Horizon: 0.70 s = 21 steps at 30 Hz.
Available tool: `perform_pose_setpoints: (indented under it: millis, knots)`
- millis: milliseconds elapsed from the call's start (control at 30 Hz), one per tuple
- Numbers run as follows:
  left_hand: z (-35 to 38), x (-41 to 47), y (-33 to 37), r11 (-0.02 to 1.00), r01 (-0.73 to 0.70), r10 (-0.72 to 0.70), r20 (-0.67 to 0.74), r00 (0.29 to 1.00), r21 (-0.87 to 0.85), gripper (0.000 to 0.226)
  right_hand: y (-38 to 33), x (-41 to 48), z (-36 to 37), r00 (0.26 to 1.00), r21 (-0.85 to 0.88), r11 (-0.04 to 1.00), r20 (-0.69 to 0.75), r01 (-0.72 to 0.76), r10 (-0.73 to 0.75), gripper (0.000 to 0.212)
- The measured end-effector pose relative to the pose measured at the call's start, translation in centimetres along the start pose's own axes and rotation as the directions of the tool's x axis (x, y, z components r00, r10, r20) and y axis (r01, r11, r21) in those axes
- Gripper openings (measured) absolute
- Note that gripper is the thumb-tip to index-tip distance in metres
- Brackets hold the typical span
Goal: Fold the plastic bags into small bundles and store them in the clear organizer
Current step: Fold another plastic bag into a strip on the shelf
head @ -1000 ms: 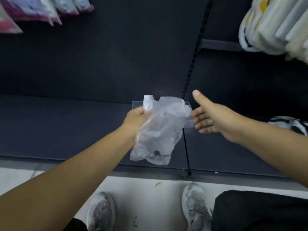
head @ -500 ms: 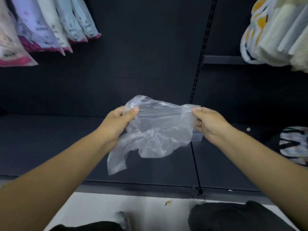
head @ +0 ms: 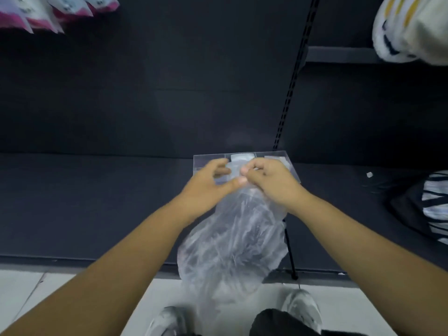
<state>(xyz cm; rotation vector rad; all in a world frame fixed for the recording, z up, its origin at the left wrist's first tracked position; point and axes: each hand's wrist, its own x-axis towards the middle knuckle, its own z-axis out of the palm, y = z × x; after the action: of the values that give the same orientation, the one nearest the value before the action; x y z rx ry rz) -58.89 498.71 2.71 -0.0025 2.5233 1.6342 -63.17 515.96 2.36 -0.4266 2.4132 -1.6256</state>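
Note:
A clear plastic bag (head: 232, 241) hangs straight down in front of me, its top edge pinched where my two hands meet. My left hand (head: 208, 183) grips the top from the left with thumb and fingers. My right hand (head: 269, 180) pinches the same edge from the right, the fingertips nearly touching the left thumb. Behind the hands, the clear organizer (head: 288, 163) sits on the dark shelf (head: 97, 202). A white folded bundle (head: 242, 156) shows in its middle compartment and another in the right one. The organizer's front is hidden by my hands.
A black upright post (head: 291, 93) divides the shelving. Pink-edged packets (head: 55, 13) hang top left. White and yellow bags (head: 412, 27) sit top right. A striped black-and-white bag (head: 434, 204) lies on the right shelf. My grey shoes (head: 303, 309) stand on the pale floor.
My hands have come together from holding the bag stretched wide. The bag now hangs long and narrow below them. The view has tipped downward.

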Motion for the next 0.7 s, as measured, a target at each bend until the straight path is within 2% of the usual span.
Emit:
perform_pose_setpoints:
  millis: [33,100,200,300,367,467,533,600,700]
  knots:
    - [0.8,0.9,0.2,0.997,0.026,-0.022,0.05,0.998,-0.071,0.057,0.3,0.6,0.4,0.999,0.015,1.0,0.032,-0.005,0.004,0.02]
    - [1.8,2.8,-0.9,0.974,0.086,-0.09,-0.01,0.996,-0.211,0.027,1.7,1.8,0.3,0.999,0.015,0.999,-0.036,-0.034,0.035,0.02]
    - [2.0,4.0,-4.9,0.944,0.183,-0.242,-0.198,0.95,-0.275,0.025,5.6,2.8,-2.0,0.948,-0.049,0.986,-0.286,-0.157,0.137,0.023]
    - [2.0,3.8,-9.7,0.904,0.289,-0.386,-0.311,0.869,-0.314,0.03,10.6,2.1,-4.1,0.886,0.037,0.964,-0.387,-0.262,0.255,0.033]
    - [2.1,3.7,-12.9,0.85,0.373,-0.499,-0.342,0.796,-0.372,0.028,13.4,1.3,-4.1,0.885,0.167,0.941,-0.324,-0.295,0.335,0.031]
    - [1.9,3.6,-16.3,0.775,0.428,-0.603,-0.344,0.72,-0.465,0.017,16.0,-0.6,-2.8,0.925,0.284,0.9,-0.095,-0.33,0.369,0.037]
    - [1.7,3.6,-17.7,0.757,0.427,-0.622,-0.346,0.702,-0.494,0.016,17.1,-1.7,-1.6,0.938,0.318,0.885,0.058,-0.341,0.341,0.052]
    - [1.6,3.6,-18.5,0.741,0.392,-0.625,-0.346,0.7,-0.545,0.017,17.7,-2.2,-0.5,0.931,0.354,0.861,0.151,-0.365,0.333,0.06]
    - [1.3,3.9,-19.0,0.691,0.363,-0.632,-0.279,0.723,-0.625,0.025,17.6,-1.5,0.6,0.933,0.41,0.838,0.137,-0.36,0.333,0.073]
